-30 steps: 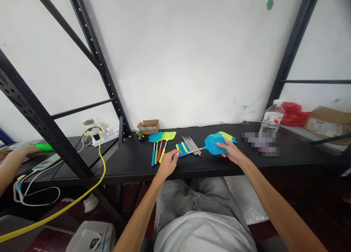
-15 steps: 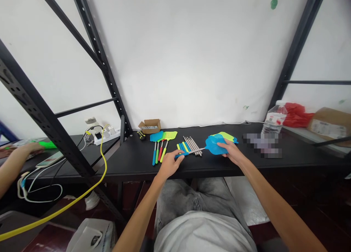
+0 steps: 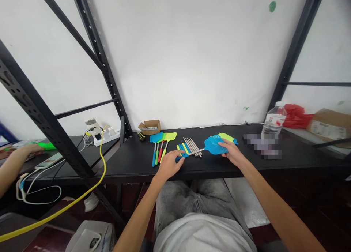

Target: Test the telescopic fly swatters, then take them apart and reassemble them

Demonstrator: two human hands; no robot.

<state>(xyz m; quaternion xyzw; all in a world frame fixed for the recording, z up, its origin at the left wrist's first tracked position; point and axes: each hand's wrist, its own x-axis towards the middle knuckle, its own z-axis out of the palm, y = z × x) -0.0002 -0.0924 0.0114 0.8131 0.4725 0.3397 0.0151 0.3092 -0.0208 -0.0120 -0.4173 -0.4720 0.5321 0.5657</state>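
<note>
A blue fly swatter (image 3: 215, 145) with a metal rod is held level above the front of the black table. My left hand (image 3: 170, 163) is closed around its blue grip at the left end. At the other end my right hand (image 3: 232, 151) pinches the edge of the perforated blue head. Beneath the rod lie several loose metal rods (image 3: 192, 145) and several blue and yellow grips (image 3: 183, 147). Farther left, several swatters (image 3: 161, 146) in blue, green, red and yellow rest side by side. Yellow-green swatter heads (image 3: 227, 137) lie behind my right hand, partly covered.
Behind the swatters stand an open cardboard box (image 3: 150, 127) and a yellow-black tool (image 3: 141, 136). A water bottle (image 3: 274, 119) and red bag (image 3: 297, 116) are at right. On the left are a rack post (image 3: 46, 105), yellow cable (image 3: 102, 153), power strip (image 3: 109, 137) and another person's hand (image 3: 32, 149).
My left hand has shifted slightly along the blue grip, with its fingers placed differently. The right hand stays on the swatter head, and the view has moved very little.
</note>
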